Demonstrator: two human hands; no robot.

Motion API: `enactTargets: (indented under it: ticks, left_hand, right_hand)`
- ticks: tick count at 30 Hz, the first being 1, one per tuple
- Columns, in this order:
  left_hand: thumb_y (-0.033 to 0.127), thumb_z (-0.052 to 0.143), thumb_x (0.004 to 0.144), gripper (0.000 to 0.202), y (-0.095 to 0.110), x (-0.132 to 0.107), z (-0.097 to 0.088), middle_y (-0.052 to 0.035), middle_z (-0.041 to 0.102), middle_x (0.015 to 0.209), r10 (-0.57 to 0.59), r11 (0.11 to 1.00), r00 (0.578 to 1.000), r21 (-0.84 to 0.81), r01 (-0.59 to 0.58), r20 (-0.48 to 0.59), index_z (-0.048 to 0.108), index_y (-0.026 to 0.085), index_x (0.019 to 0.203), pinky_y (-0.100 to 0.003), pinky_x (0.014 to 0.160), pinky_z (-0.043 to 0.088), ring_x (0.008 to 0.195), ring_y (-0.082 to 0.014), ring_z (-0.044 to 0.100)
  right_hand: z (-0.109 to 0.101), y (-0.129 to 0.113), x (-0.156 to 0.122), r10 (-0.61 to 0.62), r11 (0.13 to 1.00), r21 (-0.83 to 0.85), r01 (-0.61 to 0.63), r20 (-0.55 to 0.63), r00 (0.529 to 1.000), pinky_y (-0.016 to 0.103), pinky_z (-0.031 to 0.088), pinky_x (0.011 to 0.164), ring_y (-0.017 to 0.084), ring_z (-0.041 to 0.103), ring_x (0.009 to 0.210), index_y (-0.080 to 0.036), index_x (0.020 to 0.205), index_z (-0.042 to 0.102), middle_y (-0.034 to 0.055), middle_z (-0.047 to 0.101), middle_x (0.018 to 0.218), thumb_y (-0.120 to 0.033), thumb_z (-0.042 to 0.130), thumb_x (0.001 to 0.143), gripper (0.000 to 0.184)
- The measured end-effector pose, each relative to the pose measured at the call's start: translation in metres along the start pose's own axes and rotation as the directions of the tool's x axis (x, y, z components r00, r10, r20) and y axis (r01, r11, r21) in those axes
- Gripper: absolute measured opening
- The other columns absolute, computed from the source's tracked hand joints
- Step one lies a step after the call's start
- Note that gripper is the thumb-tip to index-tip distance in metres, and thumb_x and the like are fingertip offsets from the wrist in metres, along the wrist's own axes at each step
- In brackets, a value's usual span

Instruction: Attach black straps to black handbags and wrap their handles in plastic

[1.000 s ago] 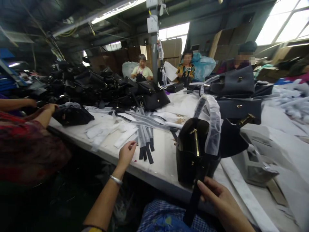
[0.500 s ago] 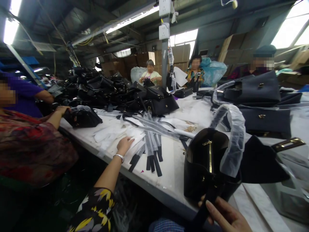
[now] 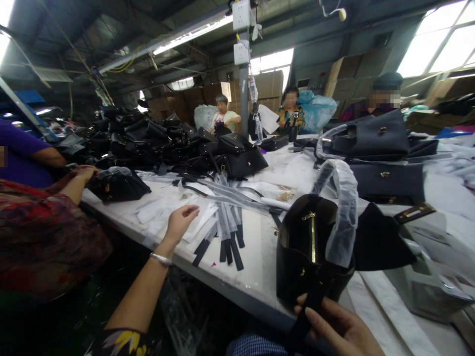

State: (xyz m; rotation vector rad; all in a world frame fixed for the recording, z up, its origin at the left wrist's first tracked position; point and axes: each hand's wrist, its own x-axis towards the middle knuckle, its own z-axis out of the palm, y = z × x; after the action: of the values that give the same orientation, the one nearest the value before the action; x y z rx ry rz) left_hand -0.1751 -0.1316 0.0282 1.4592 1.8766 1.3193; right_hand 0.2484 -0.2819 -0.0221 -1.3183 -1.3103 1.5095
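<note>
My right hand [image 3: 336, 324] grips a black strap [image 3: 315, 291] at the near side of a black handbag [image 3: 293, 252], between thumb and fingers. The bag stands upright on the table. A gold zipper [image 3: 313, 237] shows in its top, its handle [image 3: 343, 212] is wrapped in translucent film, and its black flap [image 3: 384, 242] hangs out to the right. My left hand [image 3: 180, 225], with a silver bracelet at the wrist, hovers over white sheets [image 3: 200, 225], fingers loosely curved and nothing visible in them. Close to it lie several black straps [image 3: 228, 217] partly wrapped in film.
Black bags [image 3: 148, 133] are heaped at the back left, and more bags [image 3: 386, 183] are stacked at the right. A grey bin [image 3: 426, 291] stands at the right front. At the left, a co-worker's hand [image 3: 85, 173] touches another bag [image 3: 120, 185]. Other people sit across the table [image 3: 256, 247].
My left hand has lifted from the white sheets, and its wrist has come back toward me. The right hand keeps its hold on the strap. The view has shifted slightly to the right.
</note>
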Motion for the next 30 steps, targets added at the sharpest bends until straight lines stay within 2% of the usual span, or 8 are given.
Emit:
enactTargets:
  ticks: [3,6,9,13,16,22,25,30]
  left_hand:
    - [0.044,0.077,0.071,0.045,0.026,-0.054,0.015,-0.0098,0.076,0.099,-0.022,0.988,0.982,-0.145,0.05,0.187,0.071,0.013,0.104,-0.032,0.081,0.055,0.09,-0.0237,0.071]
    - [0.041,0.081,0.07,0.04,0.04,-0.122,0.037,-0.0076,0.076,0.09,-0.114,0.932,0.908,-0.274,0.238,0.403,0.072,0.014,0.098,-0.026,0.071,0.053,0.078,-0.0188,0.07]
    - [0.035,0.082,0.071,0.034,0.044,-0.182,0.058,-0.0066,0.075,0.089,-0.17,0.834,0.801,-0.35,0.428,0.574,0.072,0.015,0.096,-0.024,0.075,0.05,0.082,-0.0177,0.068]
    - [0.036,0.078,0.076,0.032,0.046,-0.231,0.074,-0.0086,0.075,0.097,-0.19,0.793,0.732,-0.338,0.507,0.654,0.073,0.016,0.101,-0.028,0.082,0.05,0.092,-0.0215,0.067]
    - [0.04,0.077,0.077,0.033,0.049,-0.246,0.084,-0.0086,0.075,0.097,-0.209,0.794,0.733,-0.326,0.513,0.647,0.073,0.016,0.099,-0.029,0.083,0.05,0.093,-0.0234,0.067]
    - [0.049,0.068,0.082,0.035,0.06,-0.25,0.107,-0.0073,0.075,0.085,-0.093,0.88,0.774,-0.312,0.358,0.626,0.075,0.016,0.091,-0.028,0.07,0.049,0.08,-0.0227,0.066]
    - [0.046,0.069,0.082,0.032,0.064,-0.247,0.111,-0.0069,0.076,0.087,-0.06,0.888,0.789,-0.328,0.321,0.611,0.077,0.016,0.09,-0.028,0.072,0.05,0.081,-0.0225,0.066]
    - [0.041,0.076,0.076,0.026,0.062,-0.244,0.101,-0.0052,0.075,0.075,-0.104,0.872,0.769,-0.315,0.376,0.63,0.075,0.015,0.075,-0.026,0.067,0.049,0.069,-0.0187,0.064]
  right_hand:
    - [0.004,-0.01,-0.005,-0.012,0.999,0.051,0.012,-0.002,1.0,0.027,0.055,0.065,0.017,0.064,0.065,-0.022,0.1,0.077,0.0079,0.076,0.092,-0.054,0.073,0.077,0.039]
    - [0.01,-0.018,-0.009,-0.045,0.987,0.156,0.045,-0.004,0.999,0.025,0.052,0.064,0.013,0.06,0.063,-0.02,0.099,0.076,0.007,0.075,0.091,-0.049,0.073,0.08,0.035]
    - [0.016,-0.018,-0.011,-0.072,0.965,0.253,0.077,-0.028,0.997,0.024,0.049,0.066,0.01,0.057,0.062,-0.02,0.1,0.075,0.0057,0.074,0.092,-0.045,0.072,0.083,0.03]
    - [0.021,-0.018,-0.016,-0.081,0.962,0.258,0.093,-0.057,0.995,0.025,0.049,0.068,0.009,0.055,0.063,-0.022,0.1,0.076,0.0063,0.072,0.112,-0.043,0.071,0.085,0.027]
    - [0.023,-0.022,-0.02,-0.05,0.973,0.223,0.055,-0.028,0.998,0.027,0.051,0.067,0.009,0.055,0.062,-0.021,0.096,0.078,0.0071,0.07,0.117,-0.047,0.071,0.083,0.03]
    - [0.025,-0.023,-0.021,-0.059,0.986,0.154,0.06,-0.015,0.998,0.026,0.047,0.069,0.014,0.058,0.065,-0.016,0.106,0.077,-0.0008,0.062,0.059,-0.048,0.066,0.087,0.038]
    - [0.024,-0.023,-0.021,-0.071,0.989,0.127,0.072,-0.02,0.997,0.028,0.047,0.07,0.015,0.06,0.067,-0.016,0.106,0.077,0.0003,0.063,0.06,-0.048,0.067,0.087,0.039]
    - [0.019,-0.023,-0.023,-0.103,0.968,0.223,0.113,-0.053,0.993,0.026,0.047,0.069,0.012,0.055,0.069,-0.019,0.097,0.08,0.0062,0.071,0.101,-0.044,0.069,0.086,0.029]
